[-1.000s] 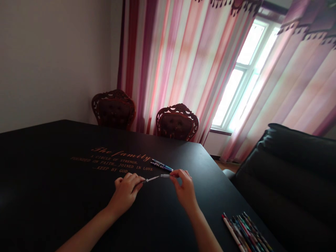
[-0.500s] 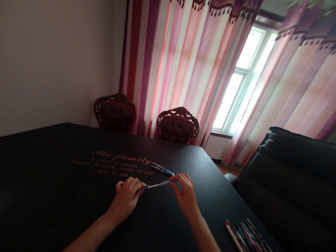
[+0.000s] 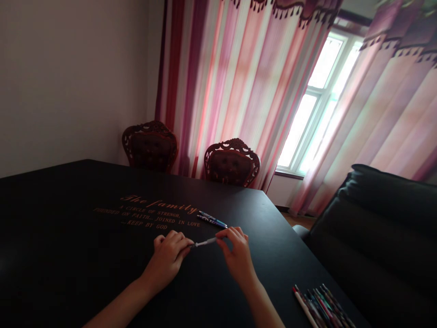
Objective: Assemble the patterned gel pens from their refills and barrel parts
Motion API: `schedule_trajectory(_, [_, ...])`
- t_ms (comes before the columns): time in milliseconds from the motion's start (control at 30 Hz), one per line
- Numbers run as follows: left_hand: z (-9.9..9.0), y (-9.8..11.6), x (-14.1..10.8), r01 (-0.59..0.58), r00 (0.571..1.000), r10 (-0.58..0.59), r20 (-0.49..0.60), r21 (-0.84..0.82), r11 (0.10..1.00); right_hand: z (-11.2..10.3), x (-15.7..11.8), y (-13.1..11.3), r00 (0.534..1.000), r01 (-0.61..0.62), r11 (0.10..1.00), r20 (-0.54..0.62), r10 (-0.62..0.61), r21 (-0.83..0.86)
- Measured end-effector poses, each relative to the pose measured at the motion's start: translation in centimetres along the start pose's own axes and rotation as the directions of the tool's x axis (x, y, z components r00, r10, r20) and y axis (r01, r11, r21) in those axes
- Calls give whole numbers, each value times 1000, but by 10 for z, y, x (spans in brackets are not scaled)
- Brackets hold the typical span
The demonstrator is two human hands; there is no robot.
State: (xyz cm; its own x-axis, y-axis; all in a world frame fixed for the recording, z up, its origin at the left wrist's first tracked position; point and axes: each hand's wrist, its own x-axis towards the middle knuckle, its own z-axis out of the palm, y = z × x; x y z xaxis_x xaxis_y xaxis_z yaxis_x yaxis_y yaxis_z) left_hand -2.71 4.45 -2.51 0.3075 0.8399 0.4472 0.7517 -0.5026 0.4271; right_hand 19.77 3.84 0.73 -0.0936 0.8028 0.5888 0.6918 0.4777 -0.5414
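Observation:
My left hand (image 3: pixel 170 255) pinches the left end of a slim pale pen (image 3: pixel 206 242) above the black tabletop. On the other side, my right hand (image 3: pixel 236 248) has thumb and fingertips closed on the pen's thicker, greyish end. Between the hands the pen shows a thin whitish stretch running into the wider part; whether these are separate pieces I cannot tell. Both pen ends are hidden by fingers. Just beyond my right hand lie a few blue-and-white patterned pens (image 3: pixel 212 220), side by side on the table.
Gold lettering marks the black table (image 3: pixel 68 218). Several pens (image 3: pixel 322 305) lie in a row at the near right edge. Two carved chairs (image 3: pixel 232 164) stand behind the table, in front of striped curtains (image 3: pixel 218 82). A black leather seat (image 3: pixel 385 237) is at the right.
My right hand has shifted slightly left and my left hand slightly right, so less of the pen shows between them. The other pens have stayed in place.

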Motion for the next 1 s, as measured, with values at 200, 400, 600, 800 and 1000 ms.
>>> schedule_trajectory(200, [-2, 4, -1, -30, 1000, 30, 9, -17, 999, 9, -3, -5, 1000, -14, 999, 23, 13, 52])
schedule_trajectory(400, [-2, 7, 0, -39, 999, 40, 27, -29, 999, 12, -3, -1, 998, -63, 993, 15, 62, 103])
schedule_trajectory(600, [-1, 7, -1, -45, 999, 46, 13, -42, 998, 11, -2, 1, 994, -99, 988, 60, 93, 116])
schedule_trajectory(800, [-2, 7, -1, -104, 994, 105, 19, -39, 994, 16, -4, 3, 994, -88, 995, 72, 85, 41])
schedule_trajectory(1000, [-4, 11, -3, -162, 986, 163, 45, -19, 987, 30, -10, 10, 986, -132, 991, 95, 134, -21])
